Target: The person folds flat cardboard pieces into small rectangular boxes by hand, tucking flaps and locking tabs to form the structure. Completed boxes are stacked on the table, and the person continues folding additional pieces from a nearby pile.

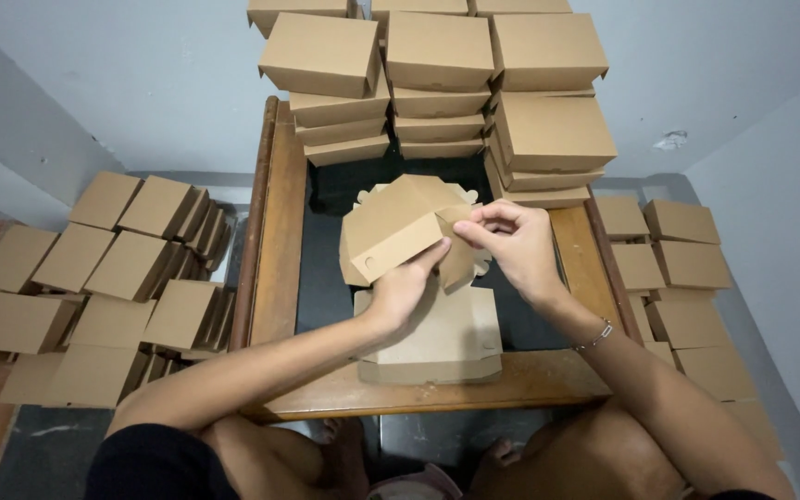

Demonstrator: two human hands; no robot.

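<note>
A half-folded cardboard box blank [400,227] is held up above the middle of the wooden table [280,231], tilted, with its scalloped tabs showing along the upper edge. The left hand [405,282] grips it from below, thumb pressed up against the underside near a folded corner. The right hand [511,241] comes in from the right with wrist bent, fingers curled and pinching a small flap at the blank's right edge; a thin bracelet [596,335] sits on that forearm. Directly beneath the hands lies a stack of flat blanks [432,347], partly hidden by the left wrist. How the lower right panel of the held blank is folded seems unclear, since the fingers cover it. Finished boxes [446,83] are stacked at the table's far end, their top row cut off by the frame. More boxes [113,268] lie on the floor left, others [682,264] right.
</note>
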